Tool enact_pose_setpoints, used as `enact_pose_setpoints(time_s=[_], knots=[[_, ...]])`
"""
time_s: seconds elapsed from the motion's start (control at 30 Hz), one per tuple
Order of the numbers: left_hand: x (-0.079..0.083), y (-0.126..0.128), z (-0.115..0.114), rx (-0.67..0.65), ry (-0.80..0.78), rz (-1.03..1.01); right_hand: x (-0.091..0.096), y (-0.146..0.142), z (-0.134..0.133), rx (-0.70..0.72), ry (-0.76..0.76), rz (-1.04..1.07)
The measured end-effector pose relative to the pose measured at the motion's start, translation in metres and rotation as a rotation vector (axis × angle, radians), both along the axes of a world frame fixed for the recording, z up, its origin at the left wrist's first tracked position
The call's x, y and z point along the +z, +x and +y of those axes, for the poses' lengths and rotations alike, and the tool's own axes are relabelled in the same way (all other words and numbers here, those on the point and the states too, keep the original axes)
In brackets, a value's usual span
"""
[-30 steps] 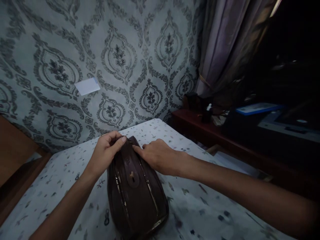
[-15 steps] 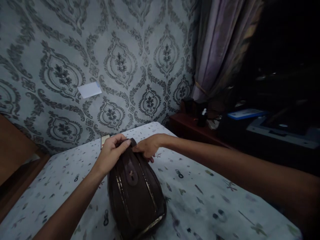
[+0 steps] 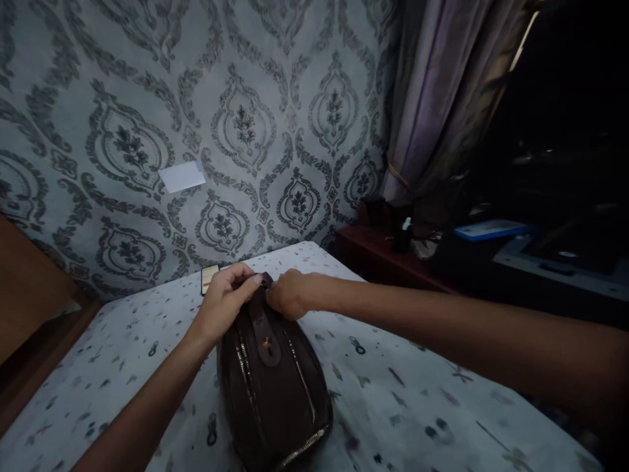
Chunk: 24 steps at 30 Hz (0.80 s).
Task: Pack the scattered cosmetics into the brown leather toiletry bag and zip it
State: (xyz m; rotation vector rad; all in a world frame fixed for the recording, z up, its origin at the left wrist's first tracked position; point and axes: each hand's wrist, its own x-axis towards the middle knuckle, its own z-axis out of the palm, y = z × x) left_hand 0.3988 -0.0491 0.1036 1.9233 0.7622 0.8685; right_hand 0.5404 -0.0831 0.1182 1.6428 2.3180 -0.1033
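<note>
A dark brown bag with gold-toned zippers lies on the table, its narrow top pointing away from me. A strap tab with a small gold-coloured clasp runs down its front. My left hand grips the bag's top from the left, thumb lying near the dark loop there. At the top's right side, my right hand is closed with curled fingers against the bag. Its fingertips are hidden, so what they pinch cannot be made out.
A patterned white cloth covers the table, which meets a wallpapered wall. Behind my left hand lies a phone-like object with a lit face. To the right stand a reddish-brown surface, a small dropper-like bottle and a blue-edged flat object.
My right hand has turned and its fingers have curled in tighter at the bag's top. My left hand keeps its grip. The whole view has shifted slightly.
</note>
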Motion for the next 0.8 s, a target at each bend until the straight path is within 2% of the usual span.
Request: enact_pose_setpoints(time_s=[0.13,0.27,0.33,0.47,0.6,0.7,0.8], knots=[[0.001,-0.002,-0.001,-0.012,-0.005,-0.009,0.006,0.016,0.005,-0.029,-0.191,0.015],[-0.002,-0.001,0.002,-0.025,-0.004,-0.034,0.01,0.027,0.0,-0.039,-0.246,0.105],[-0.003,0.0,0.003,-0.013,0.0,-0.043,0.007,0.027,-0.003,-0.036,-0.191,0.147],[-0.002,-0.001,0.004,0.027,0.0,-0.055,-0.002,0.028,-0.017,-0.01,0.036,0.261],[0.002,-0.008,0.003,0.024,-0.007,-0.041,-0.014,0.04,-0.024,0.004,0.242,0.501],[0.004,-0.013,0.001,0.006,-0.027,-0.011,-0.025,0.049,-0.005,-0.047,0.362,0.714],[0.004,-0.013,-0.001,0.0,0.012,0.03,-0.041,0.048,0.034,-0.006,0.327,0.888]])
